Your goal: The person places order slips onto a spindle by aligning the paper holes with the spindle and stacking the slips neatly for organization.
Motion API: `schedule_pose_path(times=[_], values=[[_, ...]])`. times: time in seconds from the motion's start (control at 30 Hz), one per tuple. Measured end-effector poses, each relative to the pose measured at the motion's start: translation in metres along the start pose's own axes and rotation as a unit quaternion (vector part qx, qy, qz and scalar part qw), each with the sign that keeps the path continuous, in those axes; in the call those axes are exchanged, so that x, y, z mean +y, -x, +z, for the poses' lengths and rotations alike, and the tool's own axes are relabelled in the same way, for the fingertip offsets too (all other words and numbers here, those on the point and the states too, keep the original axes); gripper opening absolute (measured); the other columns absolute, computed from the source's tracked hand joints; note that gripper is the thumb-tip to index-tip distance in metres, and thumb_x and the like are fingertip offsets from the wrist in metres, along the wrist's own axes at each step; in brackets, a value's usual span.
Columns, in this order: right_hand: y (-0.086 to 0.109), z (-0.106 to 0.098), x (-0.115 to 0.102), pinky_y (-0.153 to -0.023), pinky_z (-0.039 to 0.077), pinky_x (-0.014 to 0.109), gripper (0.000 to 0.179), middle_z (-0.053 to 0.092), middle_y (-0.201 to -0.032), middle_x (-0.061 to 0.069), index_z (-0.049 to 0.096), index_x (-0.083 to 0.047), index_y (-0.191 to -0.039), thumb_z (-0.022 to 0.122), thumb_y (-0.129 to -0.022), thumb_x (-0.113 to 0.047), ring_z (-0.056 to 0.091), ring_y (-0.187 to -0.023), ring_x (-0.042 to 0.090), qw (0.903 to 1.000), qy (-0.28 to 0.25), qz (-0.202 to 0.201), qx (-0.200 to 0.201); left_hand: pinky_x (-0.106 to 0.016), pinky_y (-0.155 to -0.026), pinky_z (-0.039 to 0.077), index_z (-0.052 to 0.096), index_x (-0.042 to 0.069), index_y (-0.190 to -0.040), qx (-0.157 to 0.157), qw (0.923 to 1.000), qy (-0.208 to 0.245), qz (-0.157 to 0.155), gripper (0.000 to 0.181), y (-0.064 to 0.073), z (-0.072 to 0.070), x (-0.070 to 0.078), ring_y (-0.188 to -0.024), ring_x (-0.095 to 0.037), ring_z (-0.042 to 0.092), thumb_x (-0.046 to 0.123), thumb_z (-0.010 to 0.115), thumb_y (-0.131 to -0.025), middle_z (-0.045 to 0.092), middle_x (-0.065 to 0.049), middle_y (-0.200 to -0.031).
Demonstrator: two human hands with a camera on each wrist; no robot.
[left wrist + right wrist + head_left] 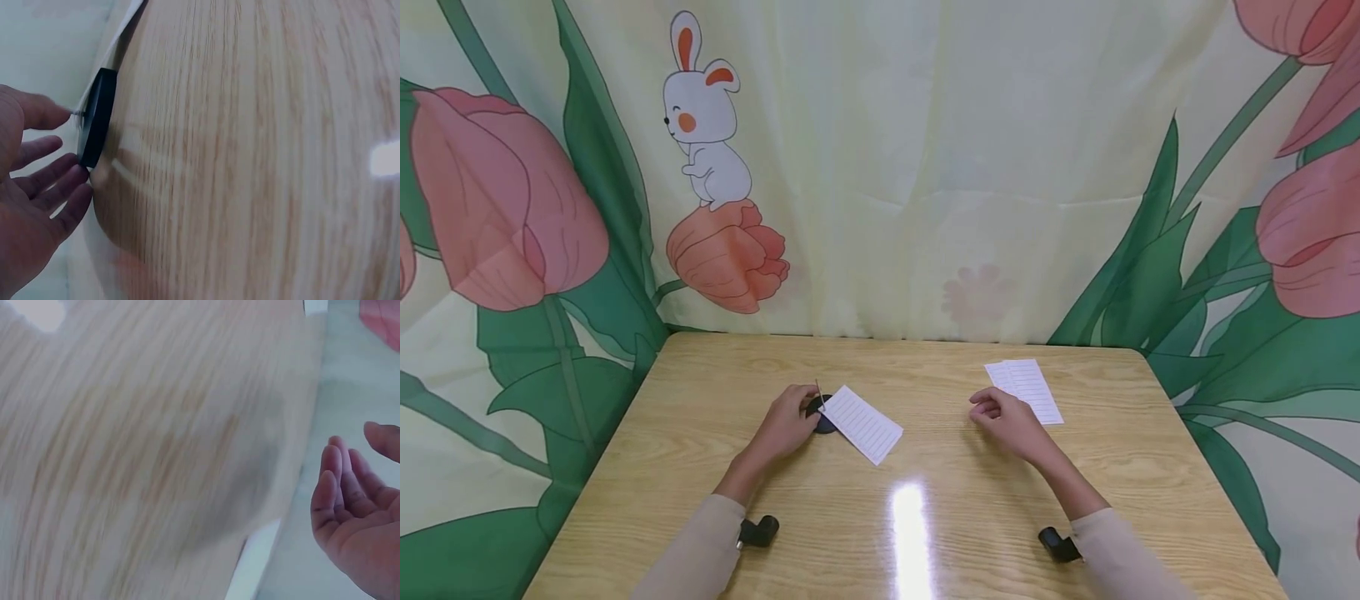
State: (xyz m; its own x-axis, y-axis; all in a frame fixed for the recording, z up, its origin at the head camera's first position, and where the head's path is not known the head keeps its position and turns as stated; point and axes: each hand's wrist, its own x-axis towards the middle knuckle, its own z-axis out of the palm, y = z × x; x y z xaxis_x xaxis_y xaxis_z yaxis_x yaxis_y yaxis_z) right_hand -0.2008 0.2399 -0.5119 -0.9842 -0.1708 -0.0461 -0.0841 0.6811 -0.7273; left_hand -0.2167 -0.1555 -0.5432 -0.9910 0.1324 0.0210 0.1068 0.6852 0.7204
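A receipt spike with a black round base (824,425) and a thin upright metal spike stands left of the table's middle. One corner of a white lined paper slip (865,423) lies over that base at the spike, and the rest slants off to the right. My left hand (787,422) holds the base from its left side. In the left wrist view, the fingertips meet the rim of the black base (100,119), while the thumb (47,112) is at the slip's corner by the spike. Loosely curled, my right hand (1003,421) hovers with nothing in it, beside more lined slips (1033,390).
The wooden table (700,400) ends at a printed curtain (880,250) behind it. Black wrist cameras (760,531) sit at both sleeves. A bright light reflection (912,533) lies on the near middle of the tabletop.
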Motion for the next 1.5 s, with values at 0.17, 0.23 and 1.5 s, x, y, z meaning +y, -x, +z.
schedule_pose_path(times=[0.17,0.23,1.5], values=[[0.005,-0.025,0.016,-0.080,0.055,0.030,0.033,0.072,-0.111,0.013,0.063,0.001,-0.129,0.067,-0.101,-0.018,0.070,-0.105,0.030,0.9997,0.001,0.016,0.017,-0.051,-0.102,0.048,0.058,-0.001,-0.140,-0.011,0.9999,-0.005,0.005,0.060,0.001,0.000,-0.004,-0.119,-0.033,0.059,0.011,0.081,-0.086,0.059,-0.019,-0.134],[0.006,-0.033,0.023,-0.081,0.055,0.030,0.036,0.071,-0.114,0.016,0.061,0.002,-0.131,0.066,-0.102,-0.018,0.069,-0.107,0.032,0.9994,0.006,0.026,0.023,-0.052,-0.104,0.046,0.058,-0.001,-0.141,-0.018,0.9997,-0.012,0.009,0.064,0.001,0.001,-0.006,-0.122,-0.034,0.056,0.013,0.085,-0.084,0.058,-0.019,-0.136],[-0.007,-0.060,0.088,-0.094,0.045,0.058,0.053,0.056,-0.117,0.037,0.054,0.021,-0.123,0.074,-0.093,-0.018,0.052,-0.107,0.046,0.9781,0.140,0.142,0.061,-0.051,-0.106,0.044,0.058,0.002,-0.142,-0.034,0.9988,-0.026,-0.023,0.069,0.000,0.004,-0.006,-0.122,-0.032,0.049,0.016,0.089,-0.082,0.053,-0.015,-0.131]])
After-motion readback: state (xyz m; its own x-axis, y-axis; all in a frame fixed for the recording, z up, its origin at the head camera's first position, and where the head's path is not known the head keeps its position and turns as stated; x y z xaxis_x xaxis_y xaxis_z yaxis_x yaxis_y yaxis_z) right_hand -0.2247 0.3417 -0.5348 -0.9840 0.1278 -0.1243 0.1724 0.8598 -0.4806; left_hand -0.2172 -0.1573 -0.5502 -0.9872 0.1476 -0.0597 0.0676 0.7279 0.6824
